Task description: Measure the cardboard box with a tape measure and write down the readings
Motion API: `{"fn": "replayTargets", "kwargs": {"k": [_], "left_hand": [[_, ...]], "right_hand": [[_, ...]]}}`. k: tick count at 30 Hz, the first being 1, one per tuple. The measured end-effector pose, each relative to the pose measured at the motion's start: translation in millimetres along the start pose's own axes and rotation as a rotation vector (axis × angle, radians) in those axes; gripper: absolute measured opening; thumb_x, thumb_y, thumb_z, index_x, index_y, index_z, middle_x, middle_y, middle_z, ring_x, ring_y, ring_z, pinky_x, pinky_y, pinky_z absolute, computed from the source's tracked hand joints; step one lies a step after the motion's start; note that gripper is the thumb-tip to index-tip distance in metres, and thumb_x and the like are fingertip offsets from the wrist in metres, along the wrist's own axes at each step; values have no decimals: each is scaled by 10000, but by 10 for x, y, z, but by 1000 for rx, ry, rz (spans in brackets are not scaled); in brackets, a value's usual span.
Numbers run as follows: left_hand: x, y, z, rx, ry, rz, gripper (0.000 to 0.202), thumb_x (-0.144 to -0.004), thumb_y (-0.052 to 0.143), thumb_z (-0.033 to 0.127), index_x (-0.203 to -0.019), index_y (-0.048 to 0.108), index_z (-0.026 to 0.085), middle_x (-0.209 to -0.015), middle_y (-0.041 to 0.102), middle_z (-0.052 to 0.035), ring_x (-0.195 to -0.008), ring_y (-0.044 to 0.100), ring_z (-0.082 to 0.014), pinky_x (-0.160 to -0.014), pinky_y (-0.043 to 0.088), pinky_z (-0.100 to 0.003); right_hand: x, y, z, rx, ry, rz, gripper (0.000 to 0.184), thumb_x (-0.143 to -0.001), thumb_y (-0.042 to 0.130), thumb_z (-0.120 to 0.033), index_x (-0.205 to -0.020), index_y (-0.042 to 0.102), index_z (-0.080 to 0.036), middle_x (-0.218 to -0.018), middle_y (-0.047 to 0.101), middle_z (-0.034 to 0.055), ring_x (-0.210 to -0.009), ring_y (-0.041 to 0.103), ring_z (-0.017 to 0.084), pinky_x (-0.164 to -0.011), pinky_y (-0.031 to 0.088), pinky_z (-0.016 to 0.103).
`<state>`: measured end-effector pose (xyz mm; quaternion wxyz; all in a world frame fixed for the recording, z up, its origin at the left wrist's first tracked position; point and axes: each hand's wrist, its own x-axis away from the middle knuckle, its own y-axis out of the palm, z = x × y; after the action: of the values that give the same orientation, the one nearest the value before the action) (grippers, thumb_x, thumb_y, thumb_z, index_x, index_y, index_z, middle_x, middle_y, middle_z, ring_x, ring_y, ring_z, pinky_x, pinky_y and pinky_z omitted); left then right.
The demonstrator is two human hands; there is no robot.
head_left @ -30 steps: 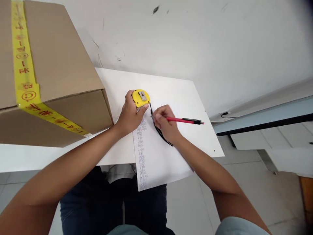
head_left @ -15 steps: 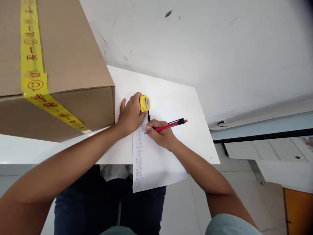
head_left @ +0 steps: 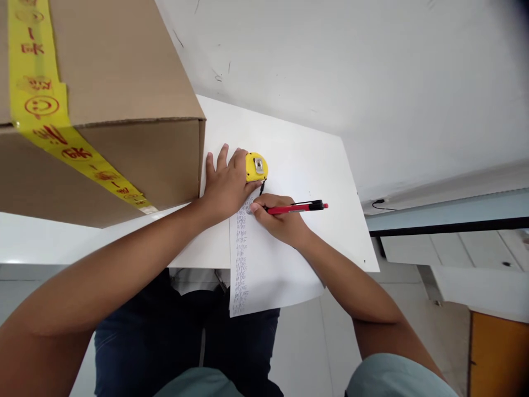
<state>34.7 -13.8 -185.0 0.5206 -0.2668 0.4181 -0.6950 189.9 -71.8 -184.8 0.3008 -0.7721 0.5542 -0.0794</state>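
My left hand (head_left: 228, 184) grips a yellow tape measure (head_left: 257, 167) between thumb and forefinger, its other fingers spread over the table. A black wrist cord hangs from the tape measure toward the paper. In my right hand (head_left: 282, 221) is a red pen (head_left: 295, 208) with a black clip end, its tip low near the handwriting. Under that hand lies a white sheet of paper (head_left: 273, 275), with a column of handwritten lines along its left side. The sheet's lower part reaches over the table's front edge.
A large cardboard box (head_left: 136, 160) with yellow printed tape (head_left: 41, 105) stands on the left of the white table (head_left: 318, 160). Behind the table is a scuffed white wall (head_left: 330, 66). A white cabinet (head_left: 475, 281) is at the far right, beyond the table.
My left hand's fingers have spread wider, and the tape measure has turned slightly to face up more. The pen leans flatter. The whole view has shifted a little.
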Motion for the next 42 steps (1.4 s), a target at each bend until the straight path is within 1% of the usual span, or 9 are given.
{"fn": "replayTargets", "kwargs": {"k": [4,8,15,18,21,29,33,38,42], "left_hand": [[-2,25,-6,-42,5,-23,737,-956,520,515,-1521,311,90,-1621,350,-195,-1577,118,-351,-1262,42,-572],[-1,46,-15,-67,25,-18,718,-972,488,503,-1526,318,79,-1627,349,-186,-1565,176,-344,-1270,46,-540],[-4,38,-9,-68,16,-26,744,-962,487,530,-1537,304,94,-1625,349,-185,-1565,175,-343,-1268,64,-554],[-7,27,0,-72,11,-34,756,-956,496,533,-1538,304,92,-1631,337,-183,-1566,172,-337,-1269,69,-561],[-6,19,11,-73,8,-39,752,-962,481,541,-1539,308,92,-1639,324,-177,-1567,167,-333,-1270,65,-562],[-11,36,2,-68,15,-26,746,-956,475,550,-1541,309,117,-1638,331,-170,-1567,171,-344,-1271,68,-561],[-11,39,-2,-60,17,-31,743,-952,482,539,-1549,294,137,-1643,325,-160,-1569,164,-344,-1270,56,-562],[-2,25,9,-58,15,-34,747,-951,485,534,-1544,293,121,-1636,332,-170,-1568,164,-347,-1270,57,-560],[1,11,22,-58,7,-49,748,-953,490,535,-1536,302,107,-1638,325,-179,-1568,160,-348,-1271,57,-561]], "right_hand": [[14,11,22,-19,-11,18,259,-953,562,-241,-700,512,-218,-642,535,-25,-584,492,122,-539,400,280],[15,2,22,-38,-14,-19,266,-946,569,-224,-686,513,-215,-630,528,-30,-567,474,113,-526,392,272],[13,6,39,-38,-21,-3,255,-944,571,-230,-694,519,-218,-628,525,-30,-564,469,115,-511,378,270],[11,11,39,-39,-32,29,260,-941,566,-226,-688,509,-220,-632,523,-29,-572,469,118,-527,385,277],[4,12,33,-51,-49,70,281,-943,553,-216,-672,479,-223,-614,477,-39,-570,450,117,-538,381,279],[1,11,23,-48,-11,-5,364,-960,570,-334,-636,443,-226,-619,479,-30,-562,431,121,-539,370,294],[1,11,20,-64,-1,33,325,-959,563,-309,-661,461,-228,-619,465,-32,-564,414,122,-529,357,291],[-2,-2,8,-57,-9,7,340,-943,553,-253,-631,420,-229,-602,450,-37,-553,405,116,-526,355,289],[1,-2,5,-45,-23,59,316,-948,543,-248,-648,444,-229,-602,460,-39,-546,414,115,-522,365,289]]}}
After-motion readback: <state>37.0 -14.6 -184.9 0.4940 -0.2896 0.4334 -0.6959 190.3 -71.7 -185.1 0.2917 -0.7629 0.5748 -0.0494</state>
